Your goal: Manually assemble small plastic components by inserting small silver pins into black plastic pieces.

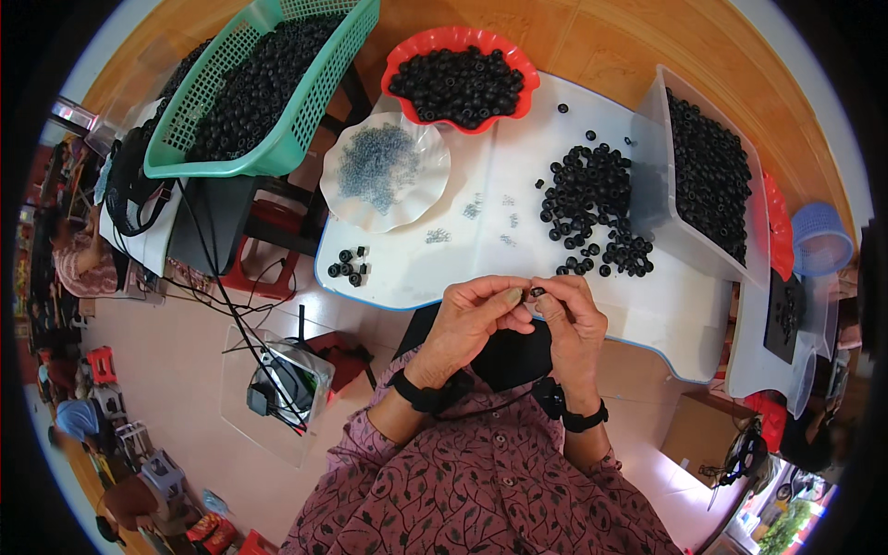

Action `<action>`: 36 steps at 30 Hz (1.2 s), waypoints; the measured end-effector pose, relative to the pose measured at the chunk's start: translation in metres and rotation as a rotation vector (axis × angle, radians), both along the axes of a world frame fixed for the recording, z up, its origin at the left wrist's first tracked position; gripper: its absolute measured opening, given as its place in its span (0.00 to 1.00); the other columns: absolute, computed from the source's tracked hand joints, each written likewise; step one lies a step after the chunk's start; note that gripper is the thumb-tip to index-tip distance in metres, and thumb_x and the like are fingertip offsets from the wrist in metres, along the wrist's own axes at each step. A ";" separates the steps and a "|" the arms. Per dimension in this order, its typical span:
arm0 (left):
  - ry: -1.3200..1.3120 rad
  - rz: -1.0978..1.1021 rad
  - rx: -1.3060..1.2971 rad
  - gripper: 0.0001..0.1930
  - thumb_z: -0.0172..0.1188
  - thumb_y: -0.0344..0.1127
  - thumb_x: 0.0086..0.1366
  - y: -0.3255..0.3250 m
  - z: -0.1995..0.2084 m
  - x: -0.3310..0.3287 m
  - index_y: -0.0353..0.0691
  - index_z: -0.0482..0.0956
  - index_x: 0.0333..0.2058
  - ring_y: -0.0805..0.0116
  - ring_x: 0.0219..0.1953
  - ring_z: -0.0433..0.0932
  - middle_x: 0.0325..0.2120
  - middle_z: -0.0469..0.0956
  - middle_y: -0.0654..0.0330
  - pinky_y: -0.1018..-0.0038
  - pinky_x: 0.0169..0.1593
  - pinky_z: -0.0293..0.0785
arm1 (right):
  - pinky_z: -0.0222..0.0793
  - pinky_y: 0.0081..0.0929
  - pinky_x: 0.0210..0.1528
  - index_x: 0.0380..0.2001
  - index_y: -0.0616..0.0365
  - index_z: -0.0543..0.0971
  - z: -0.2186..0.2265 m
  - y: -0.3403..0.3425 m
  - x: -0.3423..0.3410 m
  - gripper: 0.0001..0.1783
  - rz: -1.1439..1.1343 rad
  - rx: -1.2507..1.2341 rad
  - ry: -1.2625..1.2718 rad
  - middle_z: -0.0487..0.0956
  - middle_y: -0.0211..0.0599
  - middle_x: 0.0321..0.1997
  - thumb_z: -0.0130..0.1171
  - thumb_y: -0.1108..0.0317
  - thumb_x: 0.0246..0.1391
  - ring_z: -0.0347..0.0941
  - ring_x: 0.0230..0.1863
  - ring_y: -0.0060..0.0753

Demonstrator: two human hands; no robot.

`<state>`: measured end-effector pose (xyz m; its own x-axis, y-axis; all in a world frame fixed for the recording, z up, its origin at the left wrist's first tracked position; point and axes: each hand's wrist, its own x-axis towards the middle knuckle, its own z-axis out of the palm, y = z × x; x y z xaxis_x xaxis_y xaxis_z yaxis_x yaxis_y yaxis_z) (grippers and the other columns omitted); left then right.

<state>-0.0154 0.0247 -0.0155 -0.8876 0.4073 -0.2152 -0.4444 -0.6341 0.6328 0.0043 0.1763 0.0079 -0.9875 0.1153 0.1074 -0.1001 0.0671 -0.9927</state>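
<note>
Both my hands meet over the near edge of the white table (462, 268). Thumb and fingers of my right hand (575, 333) pinch a small black round part (537, 292). My left hand (472, 324) is closed in a pinch right beside it, and what its fingertips hold is too small to make out. Just beyond my right hand lies a loose pile of black round parts (587, 190). Small clusters of tiny clear or metallic pieces (437, 237) lie beyond my left hand. Several black parts (346, 268) sit at the table's left corner.
A white scalloped plate (427, 196) holds many tiny silvery pieces. Behind it stands a red bowl (527, 69) of black parts. A green basket (305, 120) at the far left and a clear bin (652, 208) at the right are full of them. Black cables (215, 250) hang at left.
</note>
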 end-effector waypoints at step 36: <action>0.033 0.008 0.221 0.14 0.54 0.25 0.66 -0.014 -0.011 0.001 0.30 0.74 0.51 0.67 0.40 0.81 0.40 0.78 0.54 0.68 0.47 0.82 | 0.60 0.13 0.35 0.40 0.58 0.82 0.015 -0.018 0.001 0.10 -0.009 0.139 0.022 0.70 0.28 0.37 0.60 0.78 0.54 0.65 0.35 0.18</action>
